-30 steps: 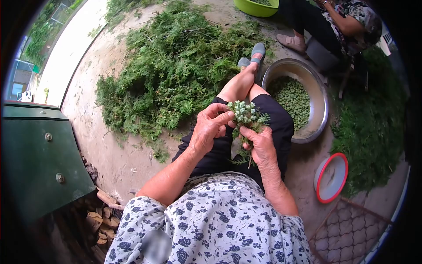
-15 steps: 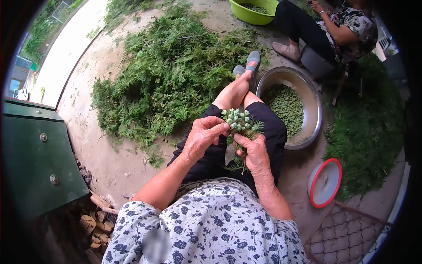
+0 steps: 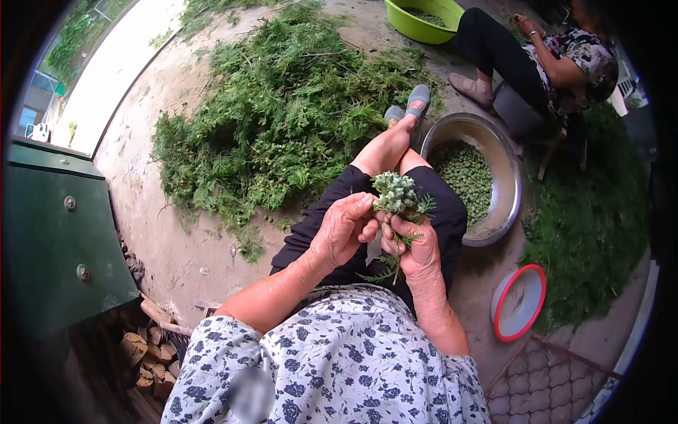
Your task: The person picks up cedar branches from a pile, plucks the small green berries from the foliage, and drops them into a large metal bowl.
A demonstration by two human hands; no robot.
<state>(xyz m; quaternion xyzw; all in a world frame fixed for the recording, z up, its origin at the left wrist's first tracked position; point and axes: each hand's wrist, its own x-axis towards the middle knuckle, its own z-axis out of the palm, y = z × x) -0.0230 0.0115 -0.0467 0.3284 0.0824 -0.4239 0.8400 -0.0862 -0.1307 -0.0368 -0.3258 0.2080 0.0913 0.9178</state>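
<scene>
A green sprig with a cluster of pale green cones (image 3: 395, 193) stands upright above my lap. My right hand (image 3: 417, 247) is closed round its leafy stem, whose end sticks out below the fingers. From the left side my left hand (image 3: 344, 227) pinches at the edge of the cluster, thumb and forefinger together; whether a cone is between them is hidden. Beyond my right knee is a wide metal basin (image 3: 510, 191) holding many loose green cones (image 3: 462, 177).
A large heap of cut green branches (image 3: 261, 120) lies ahead and left. Another pile (image 3: 586, 233) is at right, near a red-rimmed bowl (image 3: 500, 304). A seated person (image 3: 565, 63) is beside a lime-green basin (image 3: 424, 30). Firewood (image 3: 145, 357) lies lower left.
The view has shifted slightly, moving the surroundings in the frame. Both hands have turned the sprig a little, and the left fingers sit closer to the right hand.
</scene>
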